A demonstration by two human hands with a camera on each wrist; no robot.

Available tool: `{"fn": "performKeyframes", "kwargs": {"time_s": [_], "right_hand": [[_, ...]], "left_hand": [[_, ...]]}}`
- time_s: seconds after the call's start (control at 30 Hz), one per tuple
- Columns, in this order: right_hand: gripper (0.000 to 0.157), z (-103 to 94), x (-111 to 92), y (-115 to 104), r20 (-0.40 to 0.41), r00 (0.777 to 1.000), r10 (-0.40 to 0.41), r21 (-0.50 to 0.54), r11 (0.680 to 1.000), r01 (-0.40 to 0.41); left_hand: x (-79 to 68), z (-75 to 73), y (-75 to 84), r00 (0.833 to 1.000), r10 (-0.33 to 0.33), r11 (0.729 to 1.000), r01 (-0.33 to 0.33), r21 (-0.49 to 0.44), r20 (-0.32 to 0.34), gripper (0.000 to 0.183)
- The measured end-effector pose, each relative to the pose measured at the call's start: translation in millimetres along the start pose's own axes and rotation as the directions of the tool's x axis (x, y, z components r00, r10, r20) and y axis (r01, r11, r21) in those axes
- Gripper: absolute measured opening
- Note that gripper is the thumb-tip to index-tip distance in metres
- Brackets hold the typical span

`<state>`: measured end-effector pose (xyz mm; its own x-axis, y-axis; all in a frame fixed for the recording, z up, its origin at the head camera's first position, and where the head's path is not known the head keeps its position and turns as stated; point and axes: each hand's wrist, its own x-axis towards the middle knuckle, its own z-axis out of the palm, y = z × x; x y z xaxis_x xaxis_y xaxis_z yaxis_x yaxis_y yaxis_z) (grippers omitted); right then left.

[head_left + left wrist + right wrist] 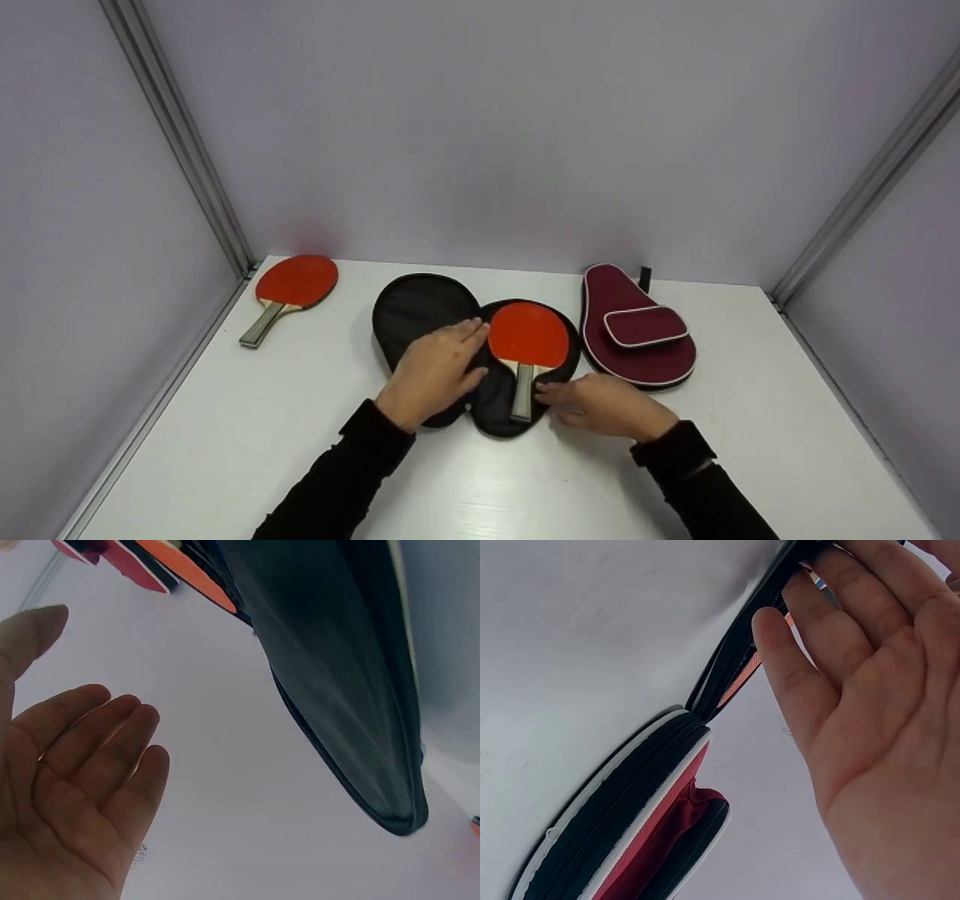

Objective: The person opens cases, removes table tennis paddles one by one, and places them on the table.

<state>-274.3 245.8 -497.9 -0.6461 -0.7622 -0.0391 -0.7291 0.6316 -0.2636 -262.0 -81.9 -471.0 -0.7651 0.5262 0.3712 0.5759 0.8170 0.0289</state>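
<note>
A black table tennis paddle case (420, 315) lies unfolded on the table, its two halves side by side. In its right half sits a red table tennis paddle (528, 337), handle toward me. My left hand (435, 367) is over the middle of the case, palm down, fingers extended beside the paddle's left edge; in the left wrist view, nothing is in the palm. With its fingertips, my right hand (600, 403) touches the case's right edge near the handle. In the right wrist view its fingers look loosely extended, and the case edge hides some tips.
A second red paddle (298, 281) lies at the far left of the white table (247, 427). To the right is a maroon paddle case (619, 360) with white piping and a small front pocket (646, 327). Grey panels (480, 135) enclose the back and sides.
</note>
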Motion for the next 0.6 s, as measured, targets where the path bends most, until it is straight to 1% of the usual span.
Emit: {"fn": "performKeyframes", "kwargs": {"time_s": [0.13, 0.23, 0.33, 0.53, 0.6], "right_hand": [[0.038, 0.1, 1, -1, 0.007, 1.0, 0.014, 0.027, 1.0, -0.015], [0.039, -0.3, 1, -2, 0.015, 1.0, 0.012, 0.03, 0.999, -0.013], [0.041, -1.0, 1, -4, 0.024, 1.0, 0.006, 0.029, 1.0, -0.006], [0.041, -0.2, 1, -4, 0.037, 0.999, 0.015, 0.048, 0.999, -0.017], [0.042, 0.0, 1, -5, 0.043, 0.999, 0.024, 0.057, 0.998, -0.026]], "left_hand": [[-0.1, 7.0, 9.3, 0.996, 0.077, 0.997, -0.077, 0.002, 0.043, 0.068], [0.3, 12.3, 15.9, 0.988, 0.139, 0.99, -0.14, 0.015, 0.062, 0.066], [0.9, 18.1, 22.9, 0.98, 0.182, 0.982, -0.186, 0.037, 0.086, 0.063], [1.4, 29.8, 36.6, 0.967, 0.213, 0.974, -0.222, 0.052, 0.143, 0.064], [1.1, 33.7, 40.2, 0.964, 0.22, 0.969, -0.233, 0.077, 0.152, 0.065]]}}
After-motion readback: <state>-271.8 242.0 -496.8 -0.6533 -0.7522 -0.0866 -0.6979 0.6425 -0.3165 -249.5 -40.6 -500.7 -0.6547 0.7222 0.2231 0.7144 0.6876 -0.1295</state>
